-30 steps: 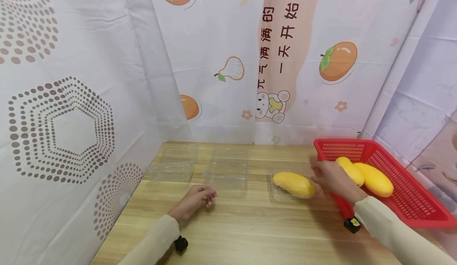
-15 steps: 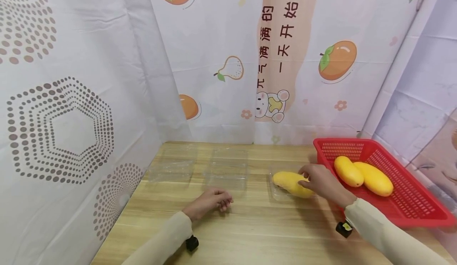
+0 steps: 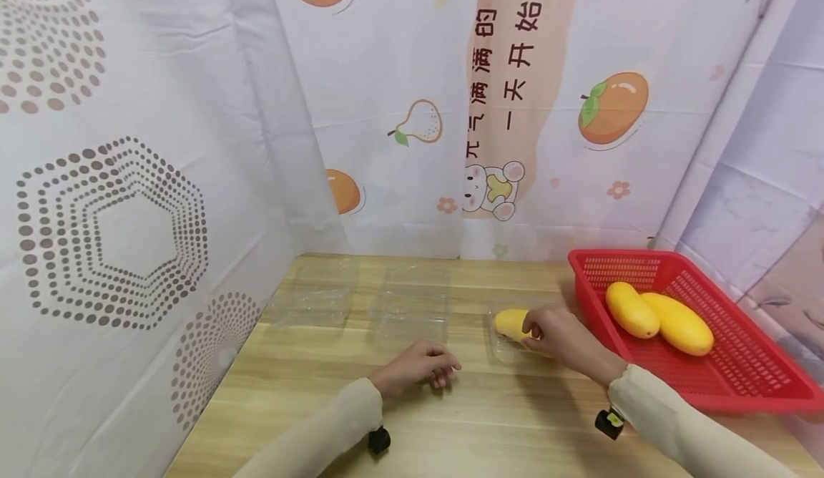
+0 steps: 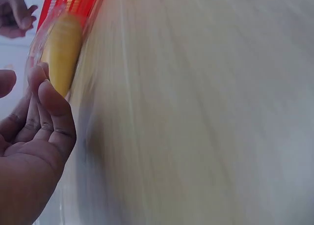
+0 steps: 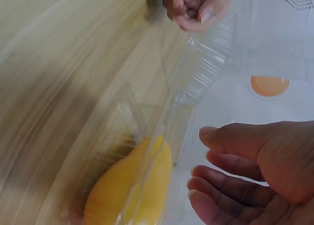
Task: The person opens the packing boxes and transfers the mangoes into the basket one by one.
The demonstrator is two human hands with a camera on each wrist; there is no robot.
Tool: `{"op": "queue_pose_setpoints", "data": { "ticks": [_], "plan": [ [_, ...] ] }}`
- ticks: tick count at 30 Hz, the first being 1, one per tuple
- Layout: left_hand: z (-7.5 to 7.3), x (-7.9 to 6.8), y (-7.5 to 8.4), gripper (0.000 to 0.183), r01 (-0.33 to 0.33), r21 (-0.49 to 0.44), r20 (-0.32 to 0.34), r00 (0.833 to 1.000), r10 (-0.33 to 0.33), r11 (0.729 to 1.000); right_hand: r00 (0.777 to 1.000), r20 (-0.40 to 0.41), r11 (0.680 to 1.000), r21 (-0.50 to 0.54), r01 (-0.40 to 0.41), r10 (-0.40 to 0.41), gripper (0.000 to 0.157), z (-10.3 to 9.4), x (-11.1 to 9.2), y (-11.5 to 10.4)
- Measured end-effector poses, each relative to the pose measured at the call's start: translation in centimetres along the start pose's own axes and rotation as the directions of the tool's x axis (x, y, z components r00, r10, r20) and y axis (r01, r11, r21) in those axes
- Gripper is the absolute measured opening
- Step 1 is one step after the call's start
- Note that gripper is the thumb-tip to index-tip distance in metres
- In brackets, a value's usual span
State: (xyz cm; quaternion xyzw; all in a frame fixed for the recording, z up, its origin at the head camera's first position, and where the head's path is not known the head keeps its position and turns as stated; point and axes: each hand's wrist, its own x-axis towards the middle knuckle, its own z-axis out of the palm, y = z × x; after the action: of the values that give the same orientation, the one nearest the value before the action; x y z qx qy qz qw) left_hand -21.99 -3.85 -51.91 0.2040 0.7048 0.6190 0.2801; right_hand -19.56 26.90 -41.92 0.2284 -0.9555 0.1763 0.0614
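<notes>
A yellow mango [image 3: 508, 322] lies in a clear plastic box [image 3: 498, 350] on the right half of the table. My right hand [image 3: 561, 335] is above it and hides its right part in the head view. In the right wrist view the thumb and fingers of that hand are bent, apart from the mango [image 5: 132, 185], with nothing between them. My left hand [image 3: 421, 367] hovers over the table, left of and nearer than the box. Its fingers hang loosely curled and hold nothing, as the left wrist view also shows.
A red plastic basket [image 3: 669, 378] at the right holds two more mangoes [image 3: 633, 311]. Two other clear plastic boxes stand at the back, one at the far left [image 3: 312, 308] and one in the middle [image 3: 412, 306]. Printed curtains hang behind and beside the table.
My right hand has moved left from the basket's edge to above the mango in the box. My left hand has moved right and a little nearer, towards that box.
</notes>
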Motion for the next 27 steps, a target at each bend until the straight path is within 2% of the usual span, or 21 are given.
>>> {"op": "queue_pose_setpoints", "data": {
  "ticks": [8,11,15,18,27],
  "plan": [
    [2.4,1.7,0.0,0.027,0.001,-0.025,-0.004,1.0,-0.001,1.0,0.99,-0.074,0.987,-0.115,0.115,-0.124,0.02,1.3,0.1,-0.7],
    [3.1,2.2,0.1,0.026,-0.003,-0.025,-0.014,1.0,0.003,1.0,0.993,-0.063,0.988,-0.127,0.091,-0.1,0.021,1.7,0.0,-1.1],
    [3.9,2.7,0.3,0.022,0.0,-0.049,-0.057,0.998,-0.003,0.999,0.998,0.001,0.996,-0.065,0.055,-0.055,0.018,2.2,0.0,-1.8],
    [4.4,2.9,0.3,0.021,0.002,-0.075,-0.087,0.996,-0.009,0.997,0.997,0.046,0.998,-0.014,0.057,-0.056,0.016,2.6,0.1,-2.0],
    [5.1,3.9,-0.1,0.021,0.004,-0.109,-0.126,0.992,-0.018,0.994,0.996,0.064,0.997,-0.046,0.058,-0.055,0.018,3.5,0.3,-2.7]
  ]
}}
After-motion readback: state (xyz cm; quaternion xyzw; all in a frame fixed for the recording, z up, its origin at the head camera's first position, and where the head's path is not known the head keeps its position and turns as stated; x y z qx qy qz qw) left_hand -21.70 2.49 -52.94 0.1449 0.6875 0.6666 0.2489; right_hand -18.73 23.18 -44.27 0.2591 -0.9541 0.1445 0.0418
